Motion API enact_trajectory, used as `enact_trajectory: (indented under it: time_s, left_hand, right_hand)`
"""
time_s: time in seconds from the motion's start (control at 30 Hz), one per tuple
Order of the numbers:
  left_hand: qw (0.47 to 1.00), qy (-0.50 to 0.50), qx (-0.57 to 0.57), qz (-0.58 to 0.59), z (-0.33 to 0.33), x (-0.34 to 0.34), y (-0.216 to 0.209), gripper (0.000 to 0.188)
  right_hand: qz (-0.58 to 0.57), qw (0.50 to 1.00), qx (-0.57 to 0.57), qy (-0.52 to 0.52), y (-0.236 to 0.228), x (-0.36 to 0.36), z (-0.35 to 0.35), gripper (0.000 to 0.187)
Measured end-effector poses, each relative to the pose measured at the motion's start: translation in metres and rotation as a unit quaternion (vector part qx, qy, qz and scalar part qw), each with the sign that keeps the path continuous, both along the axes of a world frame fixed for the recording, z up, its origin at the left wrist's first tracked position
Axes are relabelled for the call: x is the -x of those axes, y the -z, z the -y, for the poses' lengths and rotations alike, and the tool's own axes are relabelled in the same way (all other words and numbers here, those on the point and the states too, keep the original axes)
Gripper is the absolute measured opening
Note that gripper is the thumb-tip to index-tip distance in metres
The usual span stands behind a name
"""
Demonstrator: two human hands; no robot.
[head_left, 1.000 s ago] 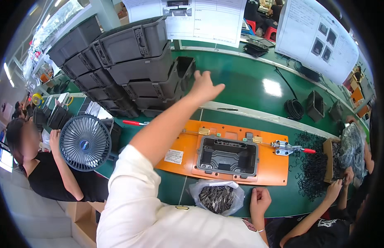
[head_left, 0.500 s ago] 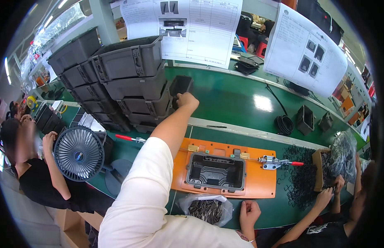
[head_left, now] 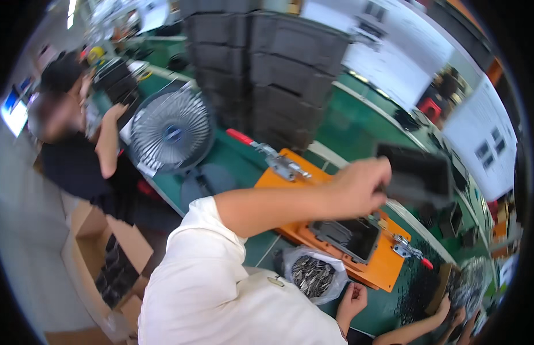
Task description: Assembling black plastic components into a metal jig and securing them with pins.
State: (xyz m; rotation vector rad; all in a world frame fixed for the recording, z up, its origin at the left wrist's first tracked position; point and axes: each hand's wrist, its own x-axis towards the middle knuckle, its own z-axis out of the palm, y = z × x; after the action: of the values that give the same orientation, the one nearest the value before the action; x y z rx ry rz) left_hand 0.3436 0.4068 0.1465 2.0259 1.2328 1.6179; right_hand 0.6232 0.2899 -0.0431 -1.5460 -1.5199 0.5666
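My left hand (head_left: 361, 187), blurred by motion, grips a dark open plastic box (head_left: 419, 175) by its near-left edge. The box is raised above the far side of an orange fixture plate (head_left: 388, 276). A similar dark box shell (head_left: 359, 238) sits in that fixture, partly hidden under my left forearm. Toggle clamps stand at both ends of the plate: a left clamp (head_left: 278, 163) and a right clamp (head_left: 406, 248), each with a red handle. Beside a clear bag of small metal pins (head_left: 314, 275), my right hand (head_left: 353, 298) rests with curled fingers; anything inside them is hidden.
Tall stacks of dark bins (head_left: 292, 75) stand at the back. A fan (head_left: 172, 132) is at the left, near a co-worker (head_left: 77, 155). Another person's forearm (head_left: 413, 328) reaches in at lower right, by black clips (head_left: 419, 287) and a carton (head_left: 442, 287). An open cardboard box (head_left: 86, 247) sits lower left.
My left hand has come from beside the bin stacks, bringing a dark box over the fixture. The whole view has turned leftward. My right hand stays near the bag of pins.
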Motion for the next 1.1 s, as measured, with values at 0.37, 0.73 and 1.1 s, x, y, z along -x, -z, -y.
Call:
enact_trajectory:
  time_s: [0.37,0.73,1.1]
  left_hand:
    - [0.968,-0.057,0.234,0.070,0.321,0.125,0.005,0.028]
    - [0.494,-0.527,0.492,0.485,0.616,0.206,0.226,0.025]
    - [0.152,-0.706,-0.019,0.691,0.695,0.234,0.369,0.026]
  right_hand:
    - [0.020,0.994,0.005,-0.104,0.020,-0.024,-0.005,0.012]
    - [0.084,0.989,-0.020,-0.120,0.047,-0.046,-0.023,0.014]
    - [0.141,0.980,-0.075,-0.121,0.070,-0.080,-0.047,0.032]
